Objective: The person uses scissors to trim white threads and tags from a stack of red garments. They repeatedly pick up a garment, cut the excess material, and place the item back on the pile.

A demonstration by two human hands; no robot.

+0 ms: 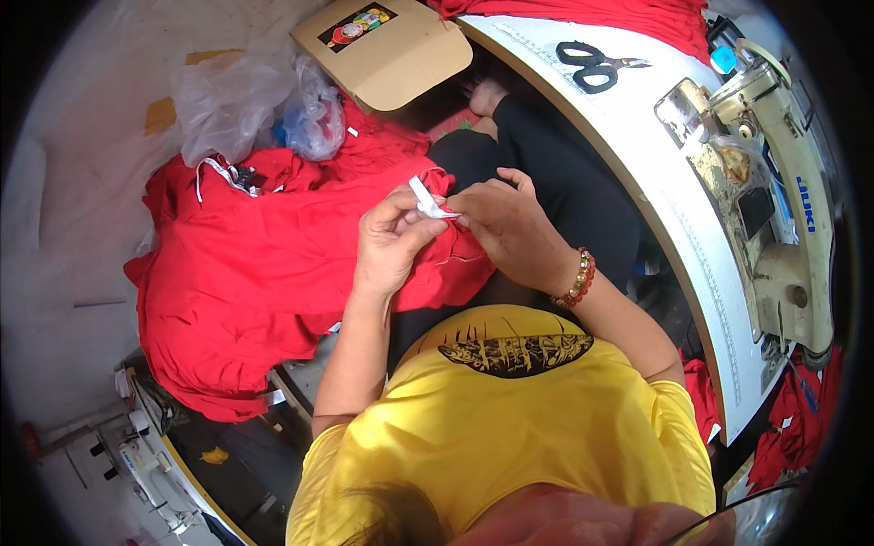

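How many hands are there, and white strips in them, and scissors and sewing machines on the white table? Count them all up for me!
Hands: 2, the left hand and the right hand
White strip: 1
Scissors on the white table: 1 pair
Sewing machine on it: 1
Total: 5

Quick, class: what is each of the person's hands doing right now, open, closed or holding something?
Left hand: closed, pinching a white tag.
Right hand: fingertips at the tag's lower end; grip cannot be told.

Blue lettering (pixel 807 205) on cream sewing machine (pixel 801 266)
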